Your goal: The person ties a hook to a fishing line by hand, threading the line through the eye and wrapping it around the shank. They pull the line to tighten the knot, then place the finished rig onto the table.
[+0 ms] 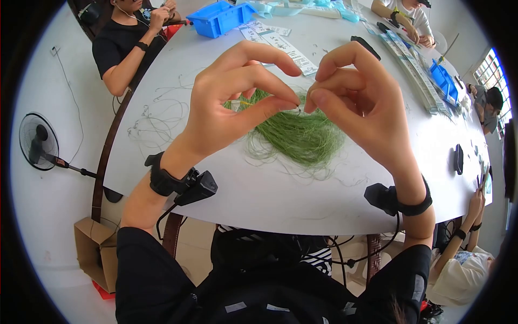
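Above the table, my left hand (229,100) pinches a tiny dark hook-like piece (299,109) between thumb and index finger. My right hand (364,97) is closed in a pinch close beside it, fingertips nearly touching the left ones. Whatever the right fingers hold is too small to make out. Below and behind both hands lies a loose bundle of thin green line (302,137), partly covered by the left hand. A bit of yellow shows on the bundle near the left fingers.
Loose clear strands (156,121) lie on the white table (259,200) at left. Farther back are a blue bin (218,20), printed cards (288,51) and long packets (413,70). A second blue bin (444,81) stands at right. Several people sit around the table.
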Demonstrator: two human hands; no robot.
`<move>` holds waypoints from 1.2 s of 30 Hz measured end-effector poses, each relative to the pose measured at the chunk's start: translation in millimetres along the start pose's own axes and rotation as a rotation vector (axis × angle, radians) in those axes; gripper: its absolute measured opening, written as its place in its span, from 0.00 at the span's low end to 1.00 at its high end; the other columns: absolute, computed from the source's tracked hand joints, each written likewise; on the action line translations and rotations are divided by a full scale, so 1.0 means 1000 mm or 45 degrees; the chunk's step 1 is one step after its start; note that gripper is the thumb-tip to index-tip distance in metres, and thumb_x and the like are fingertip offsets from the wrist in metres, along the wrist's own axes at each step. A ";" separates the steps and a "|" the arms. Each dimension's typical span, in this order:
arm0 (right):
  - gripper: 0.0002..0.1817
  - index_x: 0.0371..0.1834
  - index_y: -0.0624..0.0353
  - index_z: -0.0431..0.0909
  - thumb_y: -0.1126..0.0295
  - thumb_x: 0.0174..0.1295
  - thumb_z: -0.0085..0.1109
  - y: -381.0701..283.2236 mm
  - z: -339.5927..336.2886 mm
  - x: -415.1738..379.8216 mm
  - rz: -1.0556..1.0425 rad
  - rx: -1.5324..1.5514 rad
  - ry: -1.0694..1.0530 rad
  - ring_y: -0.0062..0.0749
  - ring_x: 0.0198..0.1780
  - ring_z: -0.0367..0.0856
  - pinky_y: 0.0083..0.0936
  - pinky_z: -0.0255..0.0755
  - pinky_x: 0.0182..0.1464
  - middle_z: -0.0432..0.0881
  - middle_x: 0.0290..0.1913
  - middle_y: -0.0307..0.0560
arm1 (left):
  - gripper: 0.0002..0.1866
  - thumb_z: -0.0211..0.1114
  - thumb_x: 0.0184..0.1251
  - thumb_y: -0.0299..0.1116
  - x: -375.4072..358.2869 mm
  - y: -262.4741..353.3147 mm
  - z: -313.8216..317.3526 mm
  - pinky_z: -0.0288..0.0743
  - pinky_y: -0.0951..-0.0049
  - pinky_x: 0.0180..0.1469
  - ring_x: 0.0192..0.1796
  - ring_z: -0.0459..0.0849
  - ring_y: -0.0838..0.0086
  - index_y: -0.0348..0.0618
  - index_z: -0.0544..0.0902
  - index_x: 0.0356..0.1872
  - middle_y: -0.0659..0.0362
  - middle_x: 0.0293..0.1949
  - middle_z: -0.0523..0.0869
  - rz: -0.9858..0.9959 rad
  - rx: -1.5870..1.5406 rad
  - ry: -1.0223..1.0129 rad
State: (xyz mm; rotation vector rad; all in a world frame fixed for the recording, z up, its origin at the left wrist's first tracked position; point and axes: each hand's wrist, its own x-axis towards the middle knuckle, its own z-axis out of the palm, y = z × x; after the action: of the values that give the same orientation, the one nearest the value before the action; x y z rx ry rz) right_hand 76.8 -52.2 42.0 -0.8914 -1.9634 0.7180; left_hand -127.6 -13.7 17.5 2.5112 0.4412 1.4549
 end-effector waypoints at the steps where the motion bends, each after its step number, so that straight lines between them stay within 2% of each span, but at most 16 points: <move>1: 0.08 0.39 0.62 0.67 0.80 0.57 0.54 -0.003 0.000 0.000 -0.002 -0.061 -0.001 0.15 0.30 0.77 0.09 0.62 0.29 0.80 0.28 0.40 | 0.08 0.69 0.44 0.19 0.000 0.000 0.000 0.54 0.88 0.23 0.26 0.68 0.87 0.43 0.83 0.26 0.59 0.42 0.81 0.006 -0.008 -0.008; 4: 0.08 0.37 0.62 0.67 0.81 0.56 0.54 -0.008 -0.001 0.000 0.022 -0.222 -0.059 0.12 0.30 0.78 0.06 0.58 0.26 0.81 0.27 0.39 | 0.09 0.69 0.44 0.18 -0.001 0.000 0.001 0.56 0.87 0.21 0.29 0.73 0.86 0.42 0.83 0.26 0.59 0.39 0.82 -0.025 0.018 -0.006; 10: 0.08 0.36 0.62 0.67 0.80 0.57 0.55 -0.001 0.000 -0.001 0.000 -0.222 -0.045 0.12 0.33 0.80 0.06 0.57 0.25 0.81 0.27 0.39 | 0.09 0.69 0.43 0.17 0.001 0.000 0.004 0.62 0.87 0.22 0.29 0.75 0.85 0.42 0.82 0.26 0.61 0.35 0.84 0.044 0.022 -0.036; 16: 0.08 0.37 0.64 0.67 0.81 0.57 0.54 0.003 0.004 -0.001 0.011 -0.095 -0.030 0.22 0.36 0.82 0.11 0.71 0.35 0.80 0.29 0.42 | 0.09 0.69 0.43 0.18 0.002 -0.002 0.004 0.55 0.86 0.20 0.27 0.74 0.86 0.44 0.82 0.25 0.64 0.32 0.84 0.116 0.108 -0.012; 19: 0.07 0.37 0.65 0.68 0.82 0.58 0.54 0.006 0.005 -0.001 -0.014 -0.017 0.000 0.25 0.37 0.83 0.15 0.74 0.40 0.80 0.28 0.42 | 0.09 0.69 0.43 0.18 0.002 0.000 0.004 0.51 0.86 0.19 0.25 0.72 0.87 0.45 0.81 0.25 0.65 0.32 0.84 0.114 0.131 0.002; 22: 0.05 0.33 0.64 0.72 0.77 0.55 0.58 0.016 0.009 0.002 -0.121 0.051 0.134 0.18 0.26 0.79 0.13 0.68 0.28 0.81 0.23 0.41 | 0.09 0.68 0.45 0.18 0.001 0.002 0.004 0.50 0.88 0.19 0.24 0.70 0.90 0.45 0.81 0.25 0.65 0.32 0.84 0.078 0.098 0.000; 25: 0.04 0.32 0.65 0.74 0.76 0.56 0.57 0.027 0.007 0.006 -0.052 0.042 0.074 0.18 0.27 0.79 0.15 0.71 0.32 0.80 0.23 0.41 | 0.08 0.67 0.48 0.18 -0.002 0.001 0.002 0.50 0.90 0.19 0.22 0.67 0.93 0.43 0.81 0.26 0.63 0.34 0.83 -0.050 0.037 -0.010; 28: 0.03 0.31 0.65 0.75 0.76 0.56 0.57 0.040 0.016 0.007 0.011 0.208 0.125 0.18 0.28 0.78 0.15 0.70 0.32 0.79 0.23 0.40 | 0.06 0.67 0.52 0.19 -0.003 -0.001 0.003 0.49 0.91 0.18 0.20 0.63 0.94 0.40 0.81 0.29 0.61 0.35 0.83 -0.138 -0.162 0.073; 36: 0.05 0.27 0.64 0.76 0.75 0.52 0.61 0.035 0.036 -0.005 0.084 0.138 0.098 0.17 0.22 0.72 0.16 0.68 0.27 0.78 0.21 0.40 | 0.04 0.66 0.54 0.19 -0.005 -0.003 0.004 0.49 0.92 0.19 0.19 0.58 0.94 0.37 0.80 0.30 0.60 0.35 0.82 -0.237 -0.111 0.160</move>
State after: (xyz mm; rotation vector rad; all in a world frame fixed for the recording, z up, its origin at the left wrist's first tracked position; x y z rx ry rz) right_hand 58.9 -41.2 -3.5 -0.9080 -1.8174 0.8081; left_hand -127.0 -13.0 11.3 2.2532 0.6020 1.5287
